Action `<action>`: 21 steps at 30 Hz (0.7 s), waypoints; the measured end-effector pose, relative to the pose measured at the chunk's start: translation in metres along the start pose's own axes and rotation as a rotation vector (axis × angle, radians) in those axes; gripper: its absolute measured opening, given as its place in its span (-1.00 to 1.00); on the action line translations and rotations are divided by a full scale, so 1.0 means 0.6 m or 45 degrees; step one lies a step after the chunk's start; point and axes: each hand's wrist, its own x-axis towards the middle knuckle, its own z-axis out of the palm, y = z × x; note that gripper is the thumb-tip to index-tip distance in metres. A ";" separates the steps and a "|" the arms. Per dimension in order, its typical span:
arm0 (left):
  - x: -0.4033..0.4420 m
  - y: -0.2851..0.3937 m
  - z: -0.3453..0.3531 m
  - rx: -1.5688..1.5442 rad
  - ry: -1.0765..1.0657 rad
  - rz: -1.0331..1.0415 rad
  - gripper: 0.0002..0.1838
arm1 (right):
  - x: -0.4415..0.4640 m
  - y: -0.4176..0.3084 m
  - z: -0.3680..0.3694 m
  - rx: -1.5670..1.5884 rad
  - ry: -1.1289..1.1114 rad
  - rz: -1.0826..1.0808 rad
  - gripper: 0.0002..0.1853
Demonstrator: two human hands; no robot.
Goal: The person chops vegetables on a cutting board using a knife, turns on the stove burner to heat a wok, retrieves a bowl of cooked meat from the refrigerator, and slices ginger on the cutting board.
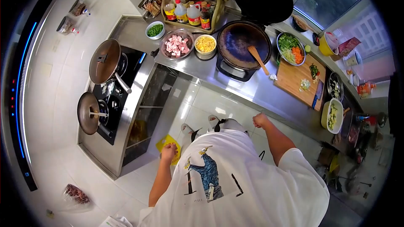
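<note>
My left hand hangs at my side with its fingers curled in. A flat yellow thing, seemingly on the floor, shows behind it, and I see nothing in its grip. Out over the floor, just short of the counter's front edge, my right hand is closed in a loose fist with nothing visible in it. Nearest to that hand are the steel counter and a wooden cutting board. Chopped garlic, dark and red chopped bits and a knife lie on the board.
A large wok with a wooden spatula stands on the counter. Beside it are bowls of cubed meat, yellow pieces, chopped greens and mixed vegetables. Two lidded pans sit on the left stove.
</note>
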 end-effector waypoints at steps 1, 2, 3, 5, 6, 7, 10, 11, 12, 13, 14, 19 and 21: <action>0.004 -0.002 -0.001 0.003 0.002 0.000 -0.72 | -0.006 -0.001 0.005 0.109 -0.005 -0.032 -0.83; 0.008 -0.003 -0.004 0.014 -0.023 0.006 -0.73 | -0.010 -0.005 0.011 0.111 -0.010 -0.033 -0.83; 0.017 -0.008 -0.007 0.023 -0.048 0.014 -0.73 | -0.013 -0.010 0.018 0.133 -0.003 -0.057 -0.83; 0.033 -0.020 -0.015 0.017 -0.052 -0.012 -0.74 | -0.017 -0.025 0.031 0.153 0.002 -0.089 -0.83; 0.033 -0.020 -0.020 0.010 -0.061 -0.043 -0.75 | -0.021 -0.033 0.038 0.178 -0.004 -0.083 -0.84; 0.033 -0.020 -0.025 0.006 -0.053 -0.042 -0.75 | -0.023 -0.042 0.045 0.201 -0.011 -0.077 -0.84; 0.032 -0.030 -0.040 -0.058 -0.026 -0.056 -0.76 | -0.032 -0.061 0.062 0.134 0.036 -0.098 -0.85; 0.032 -0.035 -0.046 -0.095 -0.046 -0.047 -0.75 | -0.037 -0.066 0.069 0.126 0.032 -0.101 -0.85; 0.035 -0.043 -0.053 -0.137 -0.064 -0.038 -0.75 | -0.043 -0.071 0.073 0.119 0.030 -0.084 -0.85; 0.040 -0.049 -0.060 -0.155 -0.058 -0.036 -0.75 | -0.048 -0.081 0.078 0.108 0.030 -0.071 -0.85; 0.047 -0.055 -0.066 -0.089 -0.035 -0.051 -0.75 | -0.052 -0.090 0.083 0.091 0.030 -0.082 -0.85; 0.049 -0.070 -0.104 -0.025 -0.028 -0.102 -0.76 | -0.057 -0.104 0.113 0.003 0.000 -0.128 -0.85; 0.039 -0.064 -0.118 0.151 -0.089 -0.030 -0.77 | -0.063 -0.099 0.127 0.163 0.111 -0.189 -0.79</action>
